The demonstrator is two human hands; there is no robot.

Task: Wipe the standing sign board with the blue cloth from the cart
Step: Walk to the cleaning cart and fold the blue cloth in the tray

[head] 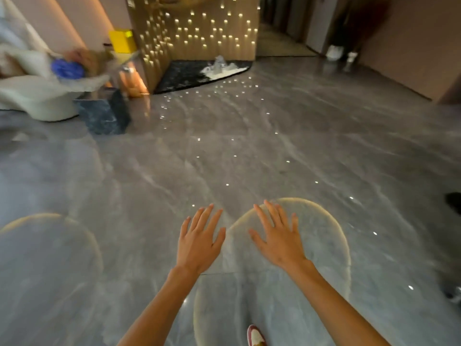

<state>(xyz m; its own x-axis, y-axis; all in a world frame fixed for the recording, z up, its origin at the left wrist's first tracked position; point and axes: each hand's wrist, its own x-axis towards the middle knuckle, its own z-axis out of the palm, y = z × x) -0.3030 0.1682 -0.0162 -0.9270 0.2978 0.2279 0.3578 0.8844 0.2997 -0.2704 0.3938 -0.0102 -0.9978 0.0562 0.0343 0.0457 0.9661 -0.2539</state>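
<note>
Hovering empty hands point(239, 242), blue cloth point(67, 68) far upper-left

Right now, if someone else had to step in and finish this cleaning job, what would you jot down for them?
Left hand: open, fingers spread, holding nothing.
Right hand: open, holding nothing.
Both are stretched out over the grey floor.
A blurred blue bundle, possibly the blue cloth, sits far off to the left among pale cushions; too smeared to be sure. No cart or sign board can be made out in this view.
Done: nothing yet.
Left: find the cart, take the cloth, reach the sign board and wipe it.
</note>
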